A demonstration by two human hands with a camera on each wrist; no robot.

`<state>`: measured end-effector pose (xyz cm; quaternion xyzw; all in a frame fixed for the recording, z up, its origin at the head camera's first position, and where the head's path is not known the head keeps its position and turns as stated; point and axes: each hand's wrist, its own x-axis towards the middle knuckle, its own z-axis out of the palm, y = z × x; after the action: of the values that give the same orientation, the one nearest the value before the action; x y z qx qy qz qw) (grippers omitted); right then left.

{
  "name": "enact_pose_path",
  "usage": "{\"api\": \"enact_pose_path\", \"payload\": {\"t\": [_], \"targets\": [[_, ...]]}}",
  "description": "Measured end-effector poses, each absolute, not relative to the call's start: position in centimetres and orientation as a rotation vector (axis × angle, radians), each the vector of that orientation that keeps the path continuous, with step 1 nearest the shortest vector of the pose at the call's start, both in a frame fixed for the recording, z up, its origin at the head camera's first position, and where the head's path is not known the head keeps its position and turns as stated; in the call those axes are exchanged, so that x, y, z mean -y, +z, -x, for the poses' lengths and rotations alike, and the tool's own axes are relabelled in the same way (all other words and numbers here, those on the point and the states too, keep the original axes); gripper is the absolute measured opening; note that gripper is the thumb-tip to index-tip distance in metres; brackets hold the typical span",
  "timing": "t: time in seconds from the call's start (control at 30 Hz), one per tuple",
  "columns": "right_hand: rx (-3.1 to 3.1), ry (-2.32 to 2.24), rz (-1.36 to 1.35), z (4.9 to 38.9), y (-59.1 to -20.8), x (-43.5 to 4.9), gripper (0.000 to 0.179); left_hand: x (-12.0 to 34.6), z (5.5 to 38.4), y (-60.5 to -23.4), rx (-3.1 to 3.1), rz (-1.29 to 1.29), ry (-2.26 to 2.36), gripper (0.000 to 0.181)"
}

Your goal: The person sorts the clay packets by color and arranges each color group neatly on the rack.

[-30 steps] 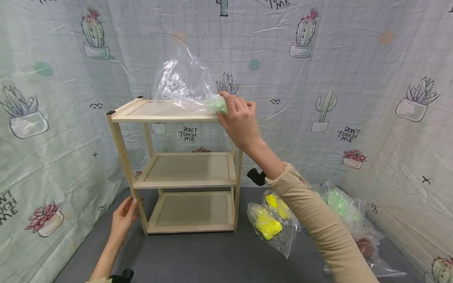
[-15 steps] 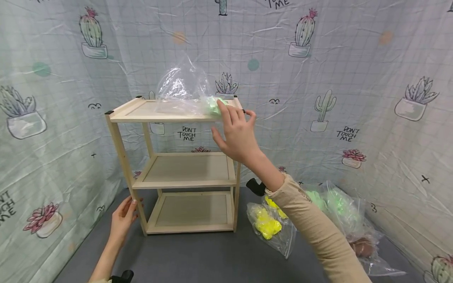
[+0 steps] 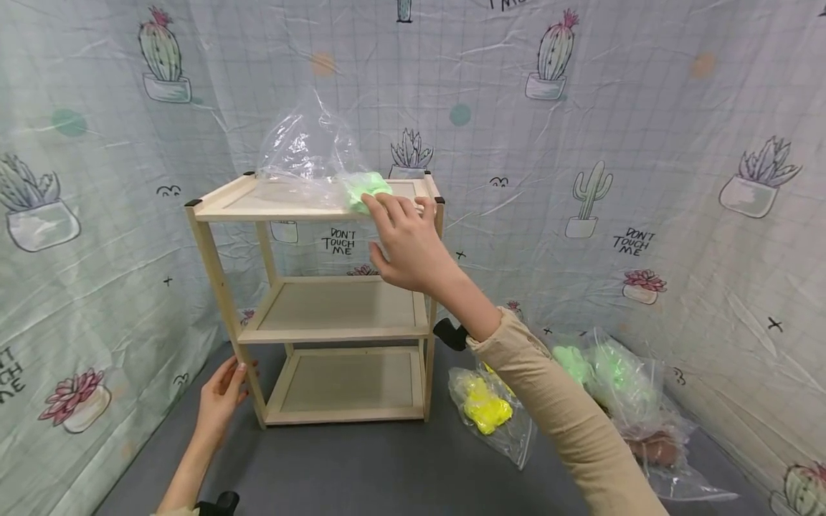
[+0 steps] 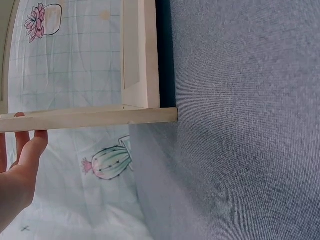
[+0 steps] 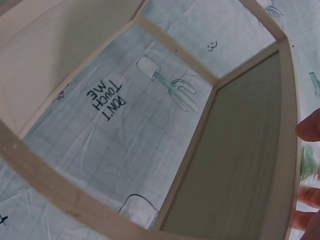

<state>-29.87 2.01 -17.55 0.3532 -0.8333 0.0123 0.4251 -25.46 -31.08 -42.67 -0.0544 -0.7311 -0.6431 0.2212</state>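
Observation:
A three-tier wooden shelf rack [image 3: 335, 335] stands on the dark grey surface. My left hand [image 3: 221, 394] holds its left front post low down, with thumb and fingertips at the wood in the left wrist view. On the top tier lies a clear plastic bag [image 3: 303, 147], puffed up at the back, with a light green lump [image 3: 366, 190] at its front right. The fingertips of my right hand [image 3: 413, 240] touch that lump from the right, while the thumb hangs apart, below the front edge of the tier. Part of the green shows beside the fingers in the right wrist view.
Right of the rack lies a clear bag with a bright yellow lump [image 3: 485, 407]; another yellow one is mostly behind my right sleeve. Further right are bags with green lumps [image 3: 616, 365] and a brown one [image 3: 654, 450]. A cactus-print curtain [image 3: 490, 236] surrounds the surface.
My right hand has loosened from the green lump and moved left, and the bag with the lump has slid left along the top tier. The left hand has stayed on the post.

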Motion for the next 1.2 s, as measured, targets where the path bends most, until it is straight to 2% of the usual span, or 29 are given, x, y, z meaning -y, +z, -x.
{"api": "enact_pose_path", "payload": {"t": [0.2,0.33,0.57,0.87,0.97,1.13,1.2], "targets": [[2.097,0.015,-0.947,29.9,-16.8,-0.5,0.056,34.8,29.5,-47.3,1.97,0.276,-1.838,0.043],[2.123,-0.018,-0.996,30.0,-16.2,1.0,0.057,36.6,31.7,-50.2,1.999,0.209,-1.792,0.045],[2.229,-0.105,-1.049,30.1,-15.0,3.9,0.056,37.1,31.8,-50.5,1.906,0.317,-1.874,0.044],[2.31,-0.213,-1.067,30.1,-14.0,7.3,0.059,36.9,32.2,-51.1,2.016,0.081,-1.738,0.045],[2.316,-0.239,-1.089,30.1,-13.8,8.4,0.061,35.5,30.5,-48.8,2.033,0.085,-1.764,0.046],[2.306,-0.252,-1.106,30.2,-13.7,9.4,0.062,30.7,25.3,-41.8,2.033,0.105,-1.805,0.047],[2.301,-0.246,-1.105,30.2,-13.7,9.6,0.063,30.0,24.7,-40.9,2.026,0.106,-1.804,0.047]]}}
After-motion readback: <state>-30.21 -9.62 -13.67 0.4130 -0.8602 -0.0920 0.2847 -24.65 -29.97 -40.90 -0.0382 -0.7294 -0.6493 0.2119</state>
